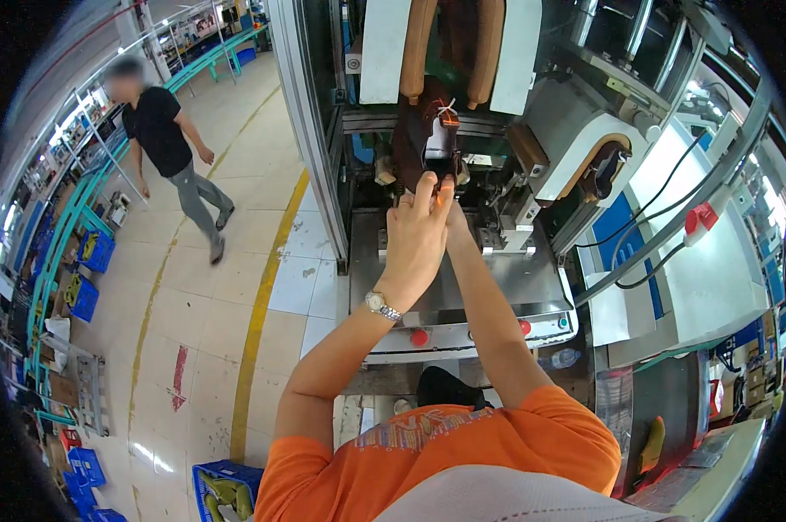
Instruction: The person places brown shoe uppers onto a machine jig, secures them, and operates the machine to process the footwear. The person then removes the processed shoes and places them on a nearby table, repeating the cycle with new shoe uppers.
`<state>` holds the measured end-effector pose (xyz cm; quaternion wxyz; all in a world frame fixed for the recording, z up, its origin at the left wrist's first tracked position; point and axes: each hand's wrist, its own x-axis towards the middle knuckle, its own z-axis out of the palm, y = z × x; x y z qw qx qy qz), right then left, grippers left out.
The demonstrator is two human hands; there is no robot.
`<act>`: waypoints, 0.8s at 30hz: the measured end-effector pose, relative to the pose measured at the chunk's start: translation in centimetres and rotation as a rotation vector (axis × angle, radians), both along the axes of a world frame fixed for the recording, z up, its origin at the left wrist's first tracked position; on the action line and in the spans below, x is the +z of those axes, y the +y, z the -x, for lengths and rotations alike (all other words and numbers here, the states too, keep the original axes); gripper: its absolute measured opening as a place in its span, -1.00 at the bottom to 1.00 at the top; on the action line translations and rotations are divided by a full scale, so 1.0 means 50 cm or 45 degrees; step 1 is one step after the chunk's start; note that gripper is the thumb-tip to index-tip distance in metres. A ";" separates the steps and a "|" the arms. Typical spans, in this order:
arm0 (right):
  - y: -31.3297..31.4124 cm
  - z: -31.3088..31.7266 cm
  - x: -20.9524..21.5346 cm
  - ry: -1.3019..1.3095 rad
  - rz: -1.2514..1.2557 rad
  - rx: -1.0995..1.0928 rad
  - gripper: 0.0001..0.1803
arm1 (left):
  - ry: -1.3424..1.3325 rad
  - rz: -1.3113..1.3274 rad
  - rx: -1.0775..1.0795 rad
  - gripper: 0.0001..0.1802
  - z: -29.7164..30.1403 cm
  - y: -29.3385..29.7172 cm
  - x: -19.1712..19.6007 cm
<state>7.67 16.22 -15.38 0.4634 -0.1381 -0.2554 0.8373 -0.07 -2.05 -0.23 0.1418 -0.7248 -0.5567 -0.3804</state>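
A dark brown shoe upper [415,130] sits on a last inside a large grey machine [462,287]. Both my arms reach forward to it. My left hand [415,235], with a wristwatch, has its fingers raised against the lower edge of the upper. My right hand [452,213] is mostly hidden behind the left; its fingertips touch the upper beside a metal clamp. Whether either hand pinches the leather I cannot tell. Above hang two tan padded bars [452,48] between white plates.
Another shoe [603,170] sits in a white holder at the right. Red buttons [420,337] mark the machine's front panel. Cables [662,235] run right. A person [171,148] walks on the tiled floor at left, by blue crates [93,252]. A blue crate [223,487] stands near my left side.
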 end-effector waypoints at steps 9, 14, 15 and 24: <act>-0.077 0.001 0.017 0.063 0.082 -0.081 -0.63 | -0.087 0.072 -0.056 -0.43 0.017 -0.004 0.014; -0.017 0.003 -0.002 0.259 0.118 0.139 -0.67 | -0.054 0.044 -0.046 -0.39 0.007 -0.005 -0.003; -0.017 0.008 -0.004 0.254 0.148 0.113 -0.67 | -0.056 0.050 -0.032 -0.39 0.004 -0.005 -0.010; 0.011 0.023 -0.043 0.052 -0.009 -0.012 -0.67 | -0.014 0.100 0.022 -0.34 -0.001 -0.005 -0.017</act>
